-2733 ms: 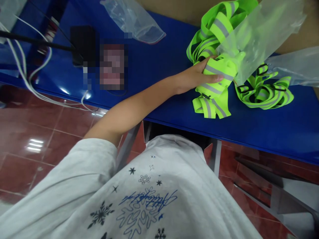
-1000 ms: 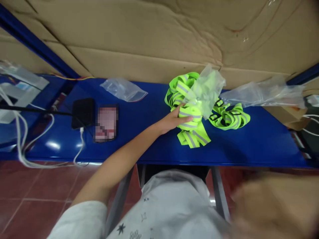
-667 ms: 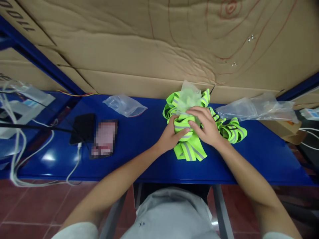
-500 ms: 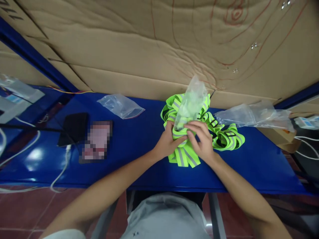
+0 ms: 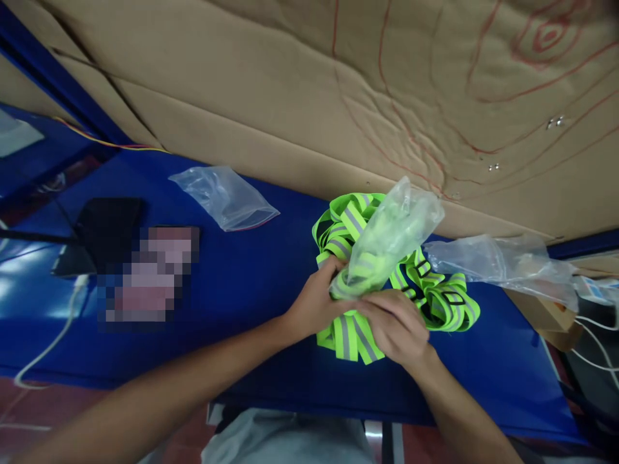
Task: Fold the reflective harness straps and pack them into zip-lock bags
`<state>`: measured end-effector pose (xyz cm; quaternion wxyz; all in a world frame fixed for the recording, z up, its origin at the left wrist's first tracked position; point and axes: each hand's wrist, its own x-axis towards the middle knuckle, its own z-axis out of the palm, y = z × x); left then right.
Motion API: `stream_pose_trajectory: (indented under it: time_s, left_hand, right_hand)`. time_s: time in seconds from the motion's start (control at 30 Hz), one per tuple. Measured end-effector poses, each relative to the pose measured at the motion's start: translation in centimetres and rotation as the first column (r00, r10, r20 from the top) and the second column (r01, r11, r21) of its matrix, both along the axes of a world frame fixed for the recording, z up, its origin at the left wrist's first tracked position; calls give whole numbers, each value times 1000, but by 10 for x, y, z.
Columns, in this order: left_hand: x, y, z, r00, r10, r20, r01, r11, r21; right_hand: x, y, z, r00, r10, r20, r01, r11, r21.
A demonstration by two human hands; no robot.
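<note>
A clear plastic bag (image 5: 394, 225) with neon-yellow reflective strap inside it leans up and to the right between my hands. My left hand (image 5: 319, 299) grips the lower left side of this bag, fingers partly behind it. Closed at the bag's lower end, my right hand (image 5: 399, 325) pinches its edge. Under and around the bag lies a heap of neon-yellow reflective straps (image 5: 351, 341) with grey stripes. More straps with black buckles (image 5: 452, 303) lie to the right of my right hand. The fingertips of both hands are partly hidden.
A flat zip bag (image 5: 227, 200) lies left of the heap, and more clear bags (image 5: 503, 261) lie at the right. A blurred-out phone-like object (image 5: 155, 274) and a black device (image 5: 109, 225) with a white cable are farther left. Cardboard (image 5: 242, 96) walls the back of the blue table (image 5: 271, 258).
The bag has come down over the strap bundle, which now sits inside its lower end. My right hand has closed at the bag's edge. The camera view has shifted and tilted.
</note>
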<state>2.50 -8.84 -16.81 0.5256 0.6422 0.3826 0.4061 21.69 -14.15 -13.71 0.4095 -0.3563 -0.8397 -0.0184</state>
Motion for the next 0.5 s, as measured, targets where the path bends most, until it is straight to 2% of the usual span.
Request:
stream_pose_trajectory:
  time_s: [0.07,0.13,0.17,0.2,0.3,0.37,0.5]
  left_hand:
    - [0,-1,1,998,-25,-50,22,998,-55]
    - [0,-2,-2,995,-42,-93,33,995,-96]
    - [0,-2,-5,993,-49,-108,37,993,-110]
    - [1,-3,-8,992,-60,-108,47,992,-118]
    - [1,-3,-16,993,-109,-40,103,987,-123]
    - [1,-4,-16,984,-177,-14,175,979,-100]
    - [-4,-4,-7,946,-317,-63,315,948,-32]
  right_hand:
    - [6,4,-5,964,-158,-216,156,987,-26]
    - [12,11,-14,856,-344,-385,303,939,-165]
    - [15,14,-19,819,-399,-412,311,913,-264]
    - [18,16,-24,812,-414,-412,274,893,-358]
    - [23,16,-35,887,-317,-336,100,842,-530]
    - [24,13,-37,908,-294,-299,96,840,-534]
    - [27,14,-33,891,-333,-308,147,854,-499]
